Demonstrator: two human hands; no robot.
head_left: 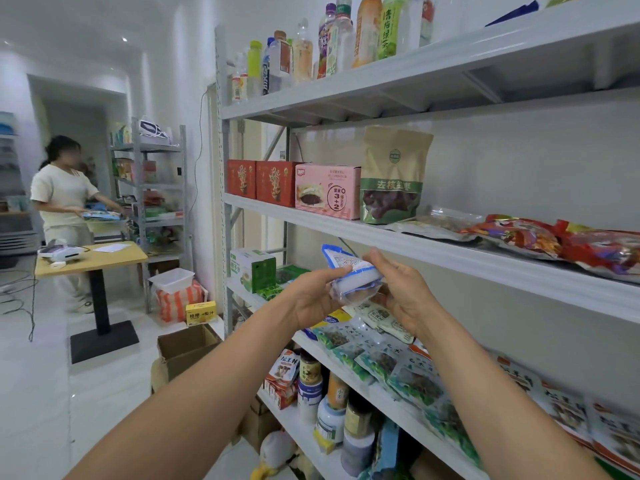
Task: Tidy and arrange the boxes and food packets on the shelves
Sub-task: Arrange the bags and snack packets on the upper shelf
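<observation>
Both hands hold a small blue-and-white packet [348, 270] in the air in front of the white rack, just below the edge of the middle shelf [381, 242]. The left hand [313, 301] pinches its left side between thumb and fingers. The right hand [403, 294] curls round its right end. The packet's lower part is clear plastic; its contents cannot be told. On the middle shelf stand two red boxes [277, 183], a pink box [327, 192] and a windowed pouch [393, 181] showing dark red fruit. Lower down lie green packets [377, 363], with jars [329, 407] beneath them. An open cardboard box [187, 348] sits on the floor [104, 393].
</observation>
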